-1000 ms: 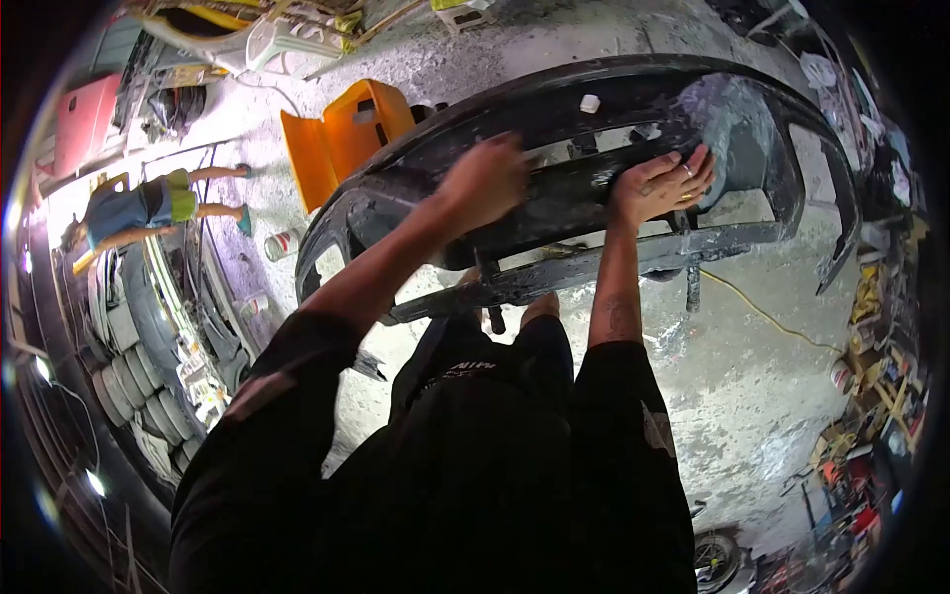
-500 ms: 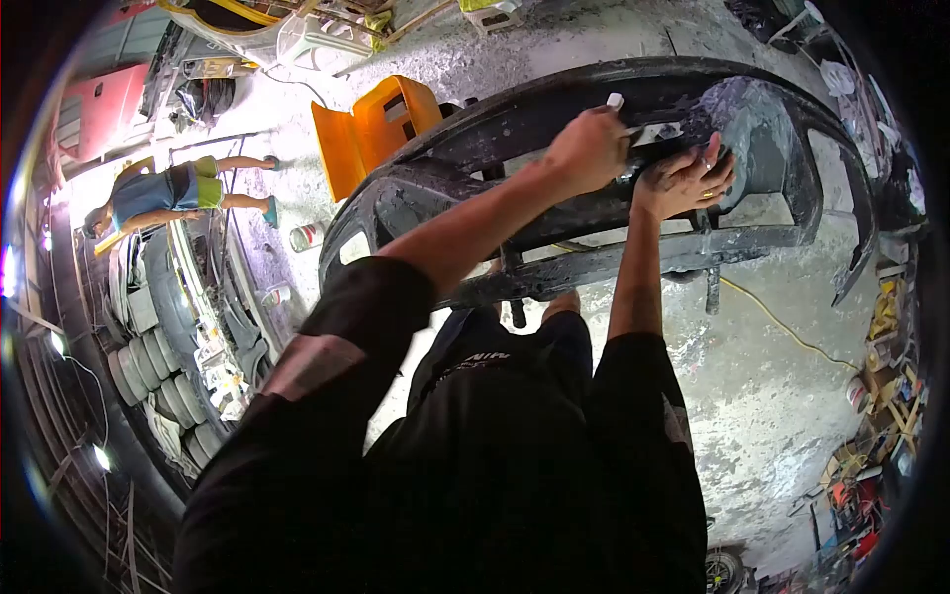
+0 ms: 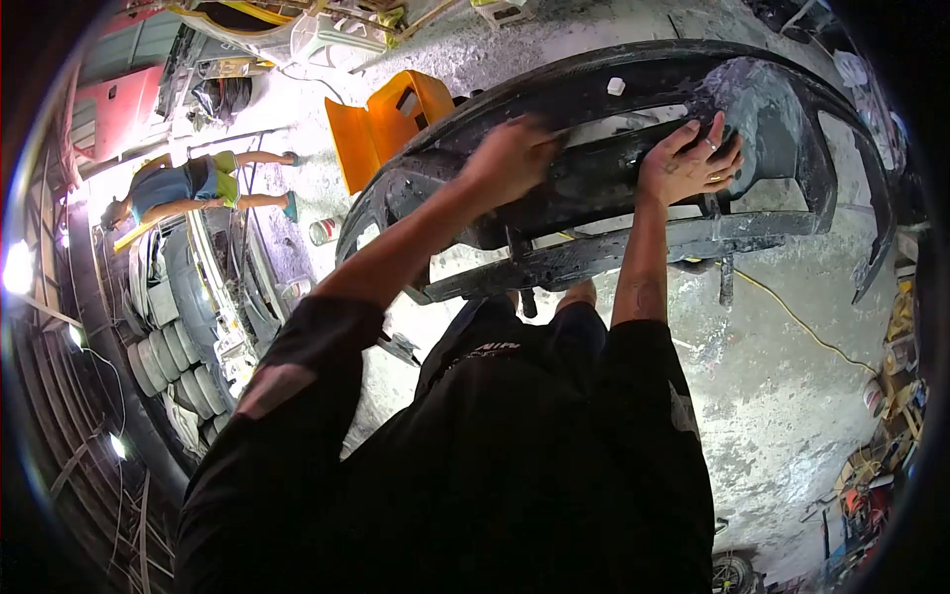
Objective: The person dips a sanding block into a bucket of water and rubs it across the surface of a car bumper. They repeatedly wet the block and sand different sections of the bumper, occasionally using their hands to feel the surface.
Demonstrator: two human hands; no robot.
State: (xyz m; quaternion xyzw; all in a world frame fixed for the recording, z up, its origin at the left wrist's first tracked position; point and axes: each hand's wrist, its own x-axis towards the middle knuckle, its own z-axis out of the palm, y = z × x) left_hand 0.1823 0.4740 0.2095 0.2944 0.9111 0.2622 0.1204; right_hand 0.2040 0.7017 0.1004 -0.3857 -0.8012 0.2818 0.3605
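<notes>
A black car bumper [image 3: 604, 188] lies in front of me, scuffed and dusty, with long openings. Grey, rough patching [image 3: 757, 104] covers its right end. My right hand [image 3: 693, 163] rests on the bumper beside this patch, fingers spread, with a ring on one finger. Over the bumper's left-middle part is my left hand [image 3: 510, 163], fingers curled and blurred by motion; what they hold, if anything, I cannot make out. A small white block [image 3: 616, 87] sits on the bumper's upper face, apart from both hands.
An orange plastic stool [image 3: 391, 124] lies behind the bumper's left end, near a can [image 3: 324, 231]. Another person [image 3: 183, 188] stands at the left by stacked parts. A yellow cable [image 3: 802, 322] crosses the floor at right. Clutter [image 3: 876, 475] lines the right edge.
My left hand has moved left along the bumper, away from the white block and my right hand. My right hand stays beside the grey patch. The whole view has shifted slightly.
</notes>
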